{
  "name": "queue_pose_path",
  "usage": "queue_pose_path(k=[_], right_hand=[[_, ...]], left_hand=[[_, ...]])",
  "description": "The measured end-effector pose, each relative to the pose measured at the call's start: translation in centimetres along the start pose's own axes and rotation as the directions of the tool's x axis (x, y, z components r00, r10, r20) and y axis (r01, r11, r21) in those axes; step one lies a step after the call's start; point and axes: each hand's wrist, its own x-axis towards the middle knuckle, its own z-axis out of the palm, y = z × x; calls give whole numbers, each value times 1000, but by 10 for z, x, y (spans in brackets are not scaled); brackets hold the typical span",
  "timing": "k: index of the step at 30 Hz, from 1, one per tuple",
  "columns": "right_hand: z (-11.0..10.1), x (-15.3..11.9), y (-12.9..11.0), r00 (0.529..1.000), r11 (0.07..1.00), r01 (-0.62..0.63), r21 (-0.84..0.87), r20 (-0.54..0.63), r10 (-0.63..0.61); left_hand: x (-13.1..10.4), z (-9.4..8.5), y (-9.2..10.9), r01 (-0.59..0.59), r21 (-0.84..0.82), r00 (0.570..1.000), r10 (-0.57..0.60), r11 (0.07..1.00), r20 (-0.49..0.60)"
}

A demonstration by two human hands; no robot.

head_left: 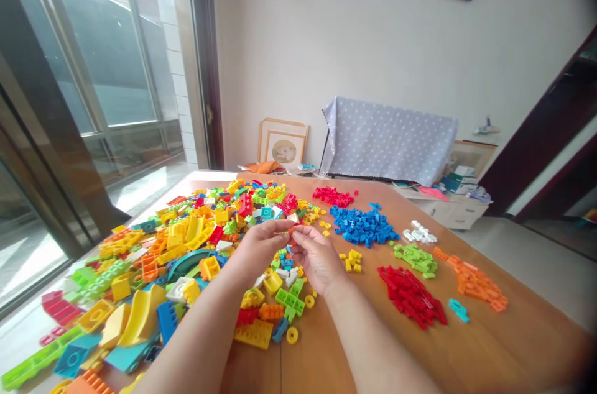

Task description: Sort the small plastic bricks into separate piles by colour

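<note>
My left hand [262, 250] and my right hand [318, 258] meet over the right side of a mixed heap of toy building bricks [186, 235]. Between their fingertips is a small red brick [292, 231], mostly covered by the fingers, so its exact shape is hard to make out. Both hands are closed in a pinch on it. Just below the hands lie a lime green brick piece [291, 299], a yellow brick plate [254, 334] and a small yellow ring [292, 335].
Sorted piles lie to the right: blue bricks [362, 225], dark red bricks [410, 296], pinkish-red bricks [333, 196], lime pieces [416, 258], orange pieces [479, 282], white pieces [420, 232], turquoise pieces [459, 310] and yellow bricks [353, 261]. They rest on a wooden table [336, 338].
</note>
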Motion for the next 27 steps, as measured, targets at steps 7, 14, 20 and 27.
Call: queue_pose_path(k=[7, 14, 20, 27], right_hand=[[-3, -5, -3, 1000, 1000, -15, -22, 5, 15], [-9, -3, -6, 999, 998, 29, -63, 16, -28], [-4, -6, -12, 999, 986, 20, -166, -45, -28], [-4, -18, -31, 977, 963, 151, -226, -114, -180]], left_hand=[[7, -1, -16, -16, 11, 997, 17, 1000, -70], [6, 5, -18, -58, 55, 993, 63, 997, -97], [9, 6, -19, -111, 169, 991, 123, 979, -59], [4, 26, -14, -173, 291, 984, 177, 941, 12]])
